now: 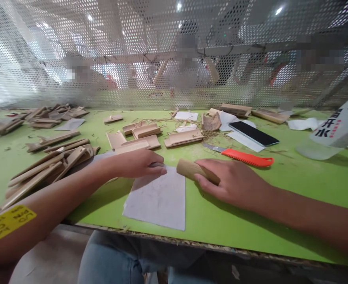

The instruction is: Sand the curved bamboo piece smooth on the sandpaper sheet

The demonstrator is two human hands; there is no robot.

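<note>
My right hand (225, 181) is wrapped round a short bamboo piece (187, 169) with a rounded outer face, lying low over the green table. My left hand (144, 163) is closed, thumb against fingers, at the top edge of a whitish square sheet (159, 201). A small greyish edge (156, 164) shows between its thumb and fingers; what it is I cannot make out. The sheet lies flat between both hands. Just beyond my right hand rests a utility knife (246, 157) with an orange handle, its blade pointing left.
Split bamboo pieces (51, 165) are piled at the left, with more curved bamboo pieces (182, 138) ahead. A phone (253, 133) lies on white paper. A plastic bottle (333, 130) leans at the right. A perforated screen (150, 51) stands behind, with people beyond.
</note>
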